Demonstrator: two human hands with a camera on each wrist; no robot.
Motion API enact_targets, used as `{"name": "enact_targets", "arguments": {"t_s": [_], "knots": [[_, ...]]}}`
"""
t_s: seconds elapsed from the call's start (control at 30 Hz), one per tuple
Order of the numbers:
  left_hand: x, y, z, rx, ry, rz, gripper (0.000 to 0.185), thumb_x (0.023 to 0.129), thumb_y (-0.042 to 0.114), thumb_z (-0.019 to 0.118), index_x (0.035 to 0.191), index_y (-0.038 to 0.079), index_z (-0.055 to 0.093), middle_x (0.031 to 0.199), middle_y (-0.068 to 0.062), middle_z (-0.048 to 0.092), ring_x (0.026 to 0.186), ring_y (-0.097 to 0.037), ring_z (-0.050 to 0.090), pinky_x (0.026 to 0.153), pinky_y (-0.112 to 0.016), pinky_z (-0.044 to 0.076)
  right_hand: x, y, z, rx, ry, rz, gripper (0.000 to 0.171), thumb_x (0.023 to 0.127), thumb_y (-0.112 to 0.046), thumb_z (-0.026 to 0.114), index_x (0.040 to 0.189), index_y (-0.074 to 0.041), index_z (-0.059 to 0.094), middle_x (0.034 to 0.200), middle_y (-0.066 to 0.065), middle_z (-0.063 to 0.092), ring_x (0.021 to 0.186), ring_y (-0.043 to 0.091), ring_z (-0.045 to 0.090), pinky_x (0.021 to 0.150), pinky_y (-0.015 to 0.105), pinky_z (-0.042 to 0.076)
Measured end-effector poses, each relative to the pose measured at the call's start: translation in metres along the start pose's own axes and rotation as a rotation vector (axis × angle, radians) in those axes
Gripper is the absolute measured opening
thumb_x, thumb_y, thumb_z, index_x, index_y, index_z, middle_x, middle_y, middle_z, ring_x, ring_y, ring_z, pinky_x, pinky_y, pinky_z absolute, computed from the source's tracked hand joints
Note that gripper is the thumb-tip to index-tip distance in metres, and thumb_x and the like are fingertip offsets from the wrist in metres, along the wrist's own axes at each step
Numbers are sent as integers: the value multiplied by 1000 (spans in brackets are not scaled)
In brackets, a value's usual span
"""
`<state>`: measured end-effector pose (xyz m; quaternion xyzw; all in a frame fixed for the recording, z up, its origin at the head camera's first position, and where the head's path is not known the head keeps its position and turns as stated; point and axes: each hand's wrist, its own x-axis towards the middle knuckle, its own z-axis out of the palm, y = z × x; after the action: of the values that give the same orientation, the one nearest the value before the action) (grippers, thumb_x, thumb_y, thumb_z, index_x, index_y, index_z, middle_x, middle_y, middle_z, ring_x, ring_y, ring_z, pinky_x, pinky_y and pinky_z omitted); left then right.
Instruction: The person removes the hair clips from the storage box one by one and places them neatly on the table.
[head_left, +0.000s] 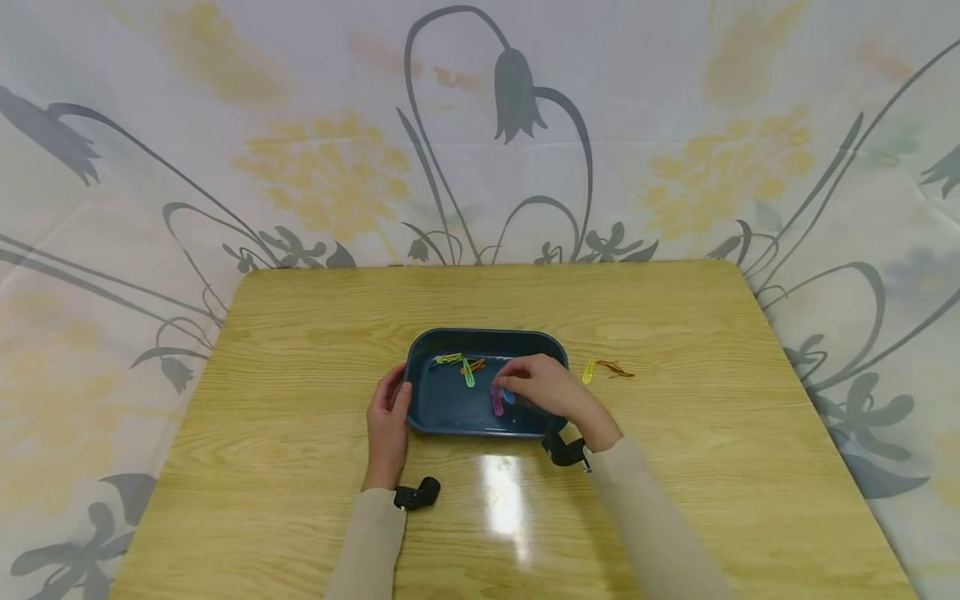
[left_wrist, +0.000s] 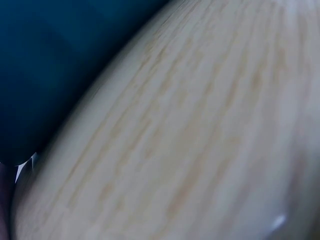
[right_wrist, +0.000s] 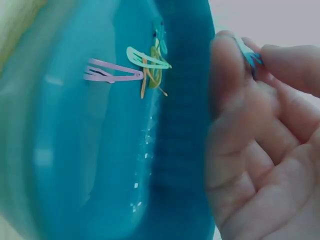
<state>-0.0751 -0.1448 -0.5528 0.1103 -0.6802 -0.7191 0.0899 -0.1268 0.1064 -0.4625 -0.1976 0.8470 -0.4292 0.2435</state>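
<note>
A dark blue plastic tray (head_left: 450,417) sits on the table. My left hand (head_left: 388,412) grips its left side, with the thumb at the rim. Over the tray's right part, my right hand (head_left: 542,385) pinches a blue hair clip (right_wrist: 252,57) between thumb and fingertips. A purple hair clip (right_wrist: 115,74) lies on the tray's floor beneath that hand. Farther left inside are a mint green hair clip (head_left: 468,373), a yellow hair clip (head_left: 448,358) and an orange one (head_left: 477,365), close together. The left wrist view catches only the tray's outer wall (left_wrist: 55,60) and blurred tabletop.
Right of the tray, a yellow hair clip (head_left: 588,372) and some thin orange-brown pieces (head_left: 617,368) lie on the wooden table (head_left: 300,483). A flower-patterned cloth (head_left: 465,200) hangs behind the table and along its sides.
</note>
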Motion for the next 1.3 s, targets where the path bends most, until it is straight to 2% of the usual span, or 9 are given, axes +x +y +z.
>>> {"name": "enact_targets", "arguments": {"t_s": [0.1,0.23,0.43,0.47,0.7,0.8,0.97,1.13,1.3], "knots": [[-1,0,0,-7,-4,-6,34,94,27,52,128,20,51,129,5,52,122,-9,47,97,-14,38,-4,4,3,50,21,17,26,96,-24,48,110,-9,64,78,7,63,61,25,52,55,29,40],[0,-1,0,0,0,-7,36,94,29,53,128,19,51,130,3,52,122,-10,46,96,-13,38,-10,11,7,122,78,28,27,95,-20,49,115,-6,61,90,5,65,74,34,58,63,35,47],[1,0,-2,1,0,-8,39,93,32,54,129,17,51,130,2,51,122,-10,46,95,-13,38,-22,19,9,214,224,60,24,95,-19,49,114,-9,60,94,5,65,71,27,57,64,38,50],[0,4,-2,-1,-3,-17,38,93,30,53,129,16,50,130,1,51,122,-10,45,95,-12,38,-25,20,10,220,244,69,24,95,-21,50,114,-11,61,94,4,65,71,25,57,63,37,49],[-7,25,1,-2,-21,-40,39,95,20,50,132,8,47,132,-3,49,122,-11,44,95,-11,38,-42,23,11,316,380,98,27,95,-17,49,116,-4,59,94,15,64,81,39,56,68,43,49],[-8,26,2,-9,-27,-34,38,95,19,50,132,8,47,132,-3,50,123,-12,44,96,-12,38,-45,31,12,393,448,131,27,95,-19,49,116,-5,59,94,16,63,79,39,54,62,33,48],[-8,27,2,0,-28,-28,38,95,18,50,131,7,47,132,-4,50,122,-13,45,95,-12,38,-52,38,16,531,529,165,28,94,-17,50,119,-6,56,90,13,61,67,30,50,52,25,42],[-7,27,1,7,-21,-34,38,95,18,50,132,8,47,132,-5,50,121,-13,46,93,-12,39,-55,48,17,624,577,159,34,93,-24,55,119,-2,56,85,0,65,64,13,51,54,23,41],[-5,21,0,-17,-24,-29,38,95,18,51,132,7,48,132,-6,49,122,-14,45,94,-13,39,-56,59,16,732,659,179,38,91,-28,57,114,3,57,81,-5,66,67,7,55,55,20,42]]}}
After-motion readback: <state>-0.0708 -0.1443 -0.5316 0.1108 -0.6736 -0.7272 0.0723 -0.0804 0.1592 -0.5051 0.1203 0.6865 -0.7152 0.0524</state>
